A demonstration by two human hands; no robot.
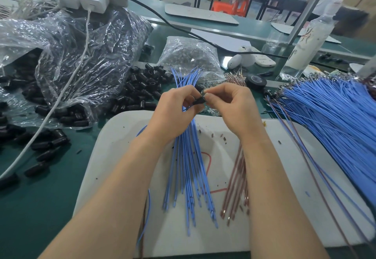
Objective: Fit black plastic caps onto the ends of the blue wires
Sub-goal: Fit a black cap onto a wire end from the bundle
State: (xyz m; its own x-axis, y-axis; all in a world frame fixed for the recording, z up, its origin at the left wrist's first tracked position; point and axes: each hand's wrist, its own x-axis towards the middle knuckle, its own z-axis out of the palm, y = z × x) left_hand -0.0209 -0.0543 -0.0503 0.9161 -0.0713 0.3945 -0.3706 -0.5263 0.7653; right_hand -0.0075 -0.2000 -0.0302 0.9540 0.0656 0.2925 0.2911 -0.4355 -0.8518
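My left hand (175,110) grips a bundle of blue wires (189,177) that fans out above and below the fist, and its fingertips hold a black plastic cap (199,101). My right hand (230,106) pinches something small at the cap's right end; what it pinches is hidden by the fingertips. Both hands meet above the far edge of a white foam pad (284,197). Loose black caps (142,87) lie in a heap just left of the hands.
A torn clear bag (67,55) spills more caps at left, crossed by a white charger cable (50,112). Brown wires (236,183) lie on the pad under my right forearm. A big sheaf of blue wires (333,116) fills the right. Black tape roll (256,81) and a bottle (303,43) stand behind.
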